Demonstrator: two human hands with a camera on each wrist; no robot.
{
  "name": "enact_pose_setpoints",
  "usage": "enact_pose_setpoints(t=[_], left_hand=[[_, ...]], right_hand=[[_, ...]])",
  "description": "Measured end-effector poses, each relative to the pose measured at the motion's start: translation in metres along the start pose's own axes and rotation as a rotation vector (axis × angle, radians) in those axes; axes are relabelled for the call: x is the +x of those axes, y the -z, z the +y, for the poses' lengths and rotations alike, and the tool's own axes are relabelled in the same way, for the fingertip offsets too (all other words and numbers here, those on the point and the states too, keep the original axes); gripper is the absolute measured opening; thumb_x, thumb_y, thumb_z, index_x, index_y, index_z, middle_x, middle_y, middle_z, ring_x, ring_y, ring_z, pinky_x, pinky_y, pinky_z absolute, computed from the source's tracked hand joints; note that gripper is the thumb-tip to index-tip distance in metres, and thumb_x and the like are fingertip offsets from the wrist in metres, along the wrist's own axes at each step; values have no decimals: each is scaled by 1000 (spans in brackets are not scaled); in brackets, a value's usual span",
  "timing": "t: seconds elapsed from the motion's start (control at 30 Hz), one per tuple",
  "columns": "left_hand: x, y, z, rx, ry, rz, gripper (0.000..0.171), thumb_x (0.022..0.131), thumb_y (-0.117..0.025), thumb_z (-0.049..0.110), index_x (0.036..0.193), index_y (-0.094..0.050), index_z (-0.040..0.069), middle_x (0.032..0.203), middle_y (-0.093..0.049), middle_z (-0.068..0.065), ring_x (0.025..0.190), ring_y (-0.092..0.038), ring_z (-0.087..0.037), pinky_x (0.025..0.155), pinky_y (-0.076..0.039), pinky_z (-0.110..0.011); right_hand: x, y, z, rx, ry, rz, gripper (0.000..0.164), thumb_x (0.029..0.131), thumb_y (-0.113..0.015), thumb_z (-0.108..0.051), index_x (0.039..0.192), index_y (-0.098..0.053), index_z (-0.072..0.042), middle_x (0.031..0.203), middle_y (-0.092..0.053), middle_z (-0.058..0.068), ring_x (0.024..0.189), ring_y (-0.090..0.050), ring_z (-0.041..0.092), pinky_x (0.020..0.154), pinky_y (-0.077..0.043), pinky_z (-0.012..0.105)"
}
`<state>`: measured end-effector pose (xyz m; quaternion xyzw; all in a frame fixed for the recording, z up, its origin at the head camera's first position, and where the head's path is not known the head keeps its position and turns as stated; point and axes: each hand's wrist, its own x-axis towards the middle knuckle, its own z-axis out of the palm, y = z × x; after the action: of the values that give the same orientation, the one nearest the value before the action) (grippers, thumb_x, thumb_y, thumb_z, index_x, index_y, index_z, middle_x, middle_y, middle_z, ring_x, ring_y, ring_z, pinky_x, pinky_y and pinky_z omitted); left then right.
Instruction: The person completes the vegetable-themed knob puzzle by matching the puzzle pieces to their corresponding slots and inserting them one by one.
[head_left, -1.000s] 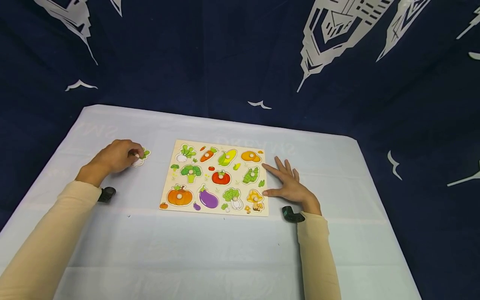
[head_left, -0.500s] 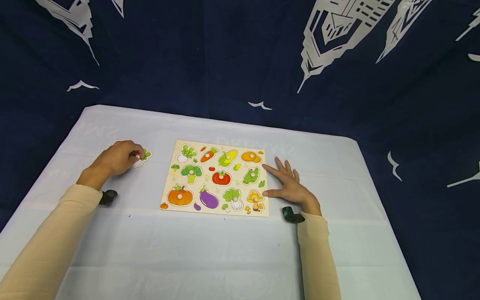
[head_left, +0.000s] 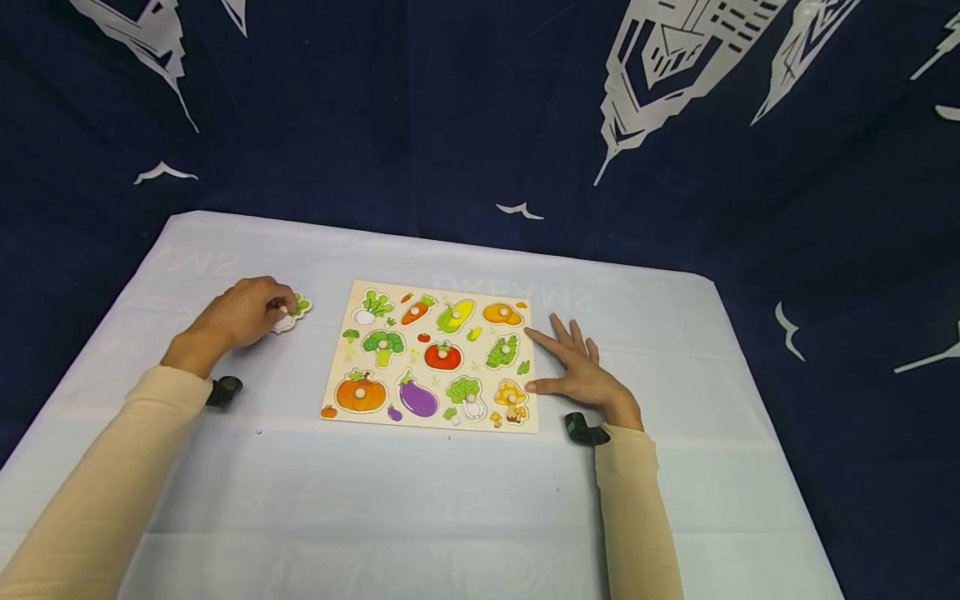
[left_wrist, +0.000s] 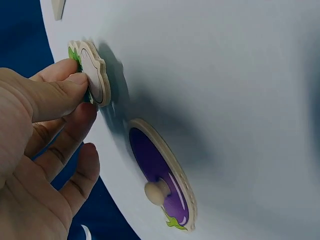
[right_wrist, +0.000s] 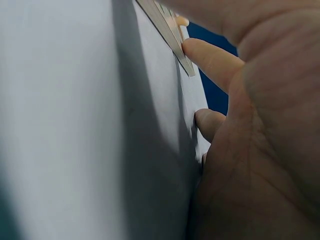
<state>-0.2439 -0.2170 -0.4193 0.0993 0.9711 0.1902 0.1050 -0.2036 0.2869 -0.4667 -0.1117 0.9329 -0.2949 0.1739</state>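
Observation:
My left hand pinches a white turnip puzzle piece with green leaves between thumb and forefinger. The piece is tilted, with its shadow on the cloth beside it. An eggplant puzzle piece with a wooden knob lies close by in the left wrist view; the hand hides it in the head view. My right hand is spread at the right edge of the wooden vegetable puzzle board, thumb and forefinger touching that edge. On the board, the turnip and eggplant spots show no knob.
White cloth covers the table, and a dark blue curtain with pale prints hangs behind it. Black wrist cameras sit at the left wrist and the right wrist.
My left hand has moved slightly right with the turnip piece, which has tilted and shows more of its edge. The right hand and the board have stayed in place.

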Motion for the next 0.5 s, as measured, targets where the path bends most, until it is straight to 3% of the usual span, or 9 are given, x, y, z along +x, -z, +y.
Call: enact_pose_setpoints(t=[0.5], left_hand=[[7,2,12,-6,-82,-11,18,95,-59,-6,108,-69,0,110,-64,-21,96,-56,-33,92,-49,-53]], right_hand=[[0,0,0,2,-4,2,98,75,-86,-46,157,-33,-33,170,7,7,153,23,35,118,15,64]])
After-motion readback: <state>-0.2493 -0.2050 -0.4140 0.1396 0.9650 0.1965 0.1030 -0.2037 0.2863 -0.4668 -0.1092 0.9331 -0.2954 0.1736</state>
